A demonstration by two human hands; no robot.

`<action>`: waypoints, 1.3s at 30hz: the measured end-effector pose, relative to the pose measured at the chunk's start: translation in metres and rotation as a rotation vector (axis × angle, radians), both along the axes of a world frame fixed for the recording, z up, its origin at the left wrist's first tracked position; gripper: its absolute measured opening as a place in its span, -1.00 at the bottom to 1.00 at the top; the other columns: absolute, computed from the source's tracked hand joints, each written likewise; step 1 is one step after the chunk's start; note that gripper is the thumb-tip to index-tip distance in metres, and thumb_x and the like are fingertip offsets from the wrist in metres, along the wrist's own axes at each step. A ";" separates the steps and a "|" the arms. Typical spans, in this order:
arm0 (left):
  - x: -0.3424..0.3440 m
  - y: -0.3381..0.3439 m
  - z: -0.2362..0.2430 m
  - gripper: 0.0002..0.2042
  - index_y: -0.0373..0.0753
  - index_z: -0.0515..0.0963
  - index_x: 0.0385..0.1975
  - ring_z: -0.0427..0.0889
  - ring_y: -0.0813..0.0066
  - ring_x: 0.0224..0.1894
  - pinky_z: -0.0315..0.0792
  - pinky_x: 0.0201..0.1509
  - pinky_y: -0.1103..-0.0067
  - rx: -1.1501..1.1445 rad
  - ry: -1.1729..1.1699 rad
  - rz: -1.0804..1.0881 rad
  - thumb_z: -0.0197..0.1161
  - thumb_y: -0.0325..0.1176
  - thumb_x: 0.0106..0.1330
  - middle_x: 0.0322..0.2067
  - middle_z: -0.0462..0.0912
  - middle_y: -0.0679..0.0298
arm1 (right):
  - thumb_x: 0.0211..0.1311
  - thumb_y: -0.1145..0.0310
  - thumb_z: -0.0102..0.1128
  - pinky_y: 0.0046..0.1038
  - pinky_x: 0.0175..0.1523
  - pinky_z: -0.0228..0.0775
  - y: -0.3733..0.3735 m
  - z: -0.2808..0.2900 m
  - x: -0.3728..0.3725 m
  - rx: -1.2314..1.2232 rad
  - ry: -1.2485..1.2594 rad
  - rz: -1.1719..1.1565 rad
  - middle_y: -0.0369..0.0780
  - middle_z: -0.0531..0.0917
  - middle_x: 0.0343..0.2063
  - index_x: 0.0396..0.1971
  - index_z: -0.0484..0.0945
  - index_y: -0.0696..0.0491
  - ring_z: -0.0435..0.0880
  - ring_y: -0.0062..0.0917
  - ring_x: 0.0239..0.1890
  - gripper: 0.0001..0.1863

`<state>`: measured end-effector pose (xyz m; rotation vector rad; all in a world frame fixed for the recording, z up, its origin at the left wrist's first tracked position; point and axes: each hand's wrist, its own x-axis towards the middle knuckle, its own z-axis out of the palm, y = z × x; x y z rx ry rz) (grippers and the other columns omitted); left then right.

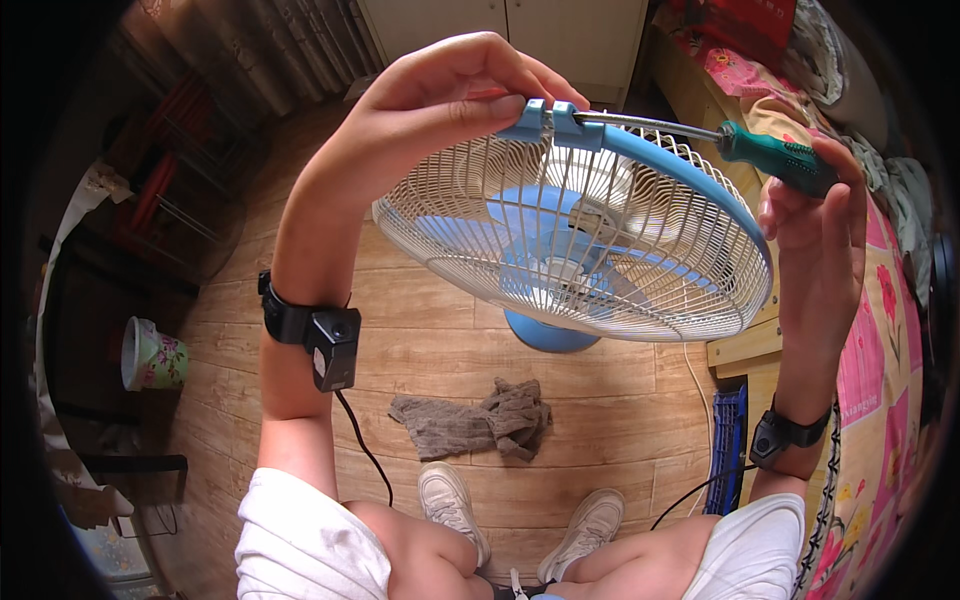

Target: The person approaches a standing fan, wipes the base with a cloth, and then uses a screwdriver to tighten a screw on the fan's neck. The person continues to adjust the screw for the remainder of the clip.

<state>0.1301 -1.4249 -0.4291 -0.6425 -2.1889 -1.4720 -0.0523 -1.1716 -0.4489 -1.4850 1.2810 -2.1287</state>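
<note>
An electric fan (590, 250) with a white wire cage, blue blades and a blue rim band stands in front of me, its blue base (550, 335) low behind the cage. My left hand (450, 95) is closed on the rim at the top, thumb against one blue clamp end. Beside the thumb, the two ends of the rim clamp (568, 124) meet at a narrow gap. My right hand (822, 205) holds a screwdriver (775, 160) by its green handle. Its metal shaft lies nearly level, and the tip reaches the right-hand clamp end.
A crumpled grey-brown cloth (480, 418) lies on the wooden floor by my shoes. At right are a bed with a pink flowered cover (870, 400) and a blue plastic crate (727, 450). A flowered bin (155, 355) and red stools (165, 195) stand at left.
</note>
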 end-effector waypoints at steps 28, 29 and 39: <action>0.000 0.000 0.000 -0.85 -0.26 0.49 -0.25 0.50 0.20 0.01 0.41 0.05 0.31 -0.014 0.003 0.005 0.04 -0.39 0.27 -0.15 0.55 0.04 | 0.28 0.27 -0.03 -0.70 -0.27 0.30 0.008 0.012 -0.005 0.071 0.223 0.040 0.00 0.51 -0.07 0.01 0.35 0.13 0.47 -0.66 -0.34 -0.63; 0.000 0.000 0.000 -0.85 -0.26 0.49 -0.25 0.50 0.20 0.01 0.41 0.05 0.31 -0.011 0.001 0.008 0.05 -0.39 0.27 -0.15 0.55 0.04 | 0.28 0.27 -0.04 -0.70 -0.24 0.32 0.008 0.013 -0.003 0.035 0.291 0.071 0.00 0.51 -0.08 0.01 0.34 0.13 0.51 -0.64 -0.29 -0.63; 0.000 0.000 0.001 -0.87 -0.26 0.49 -0.27 0.50 0.20 0.02 0.40 0.07 0.31 -0.023 0.001 0.009 0.05 -0.40 0.27 -0.15 0.56 0.05 | 0.10 0.60 0.04 -0.44 0.07 0.34 0.011 0.026 0.012 0.183 0.890 -0.372 -0.10 0.50 -0.04 0.02 0.37 0.16 0.47 -0.37 0.04 -0.59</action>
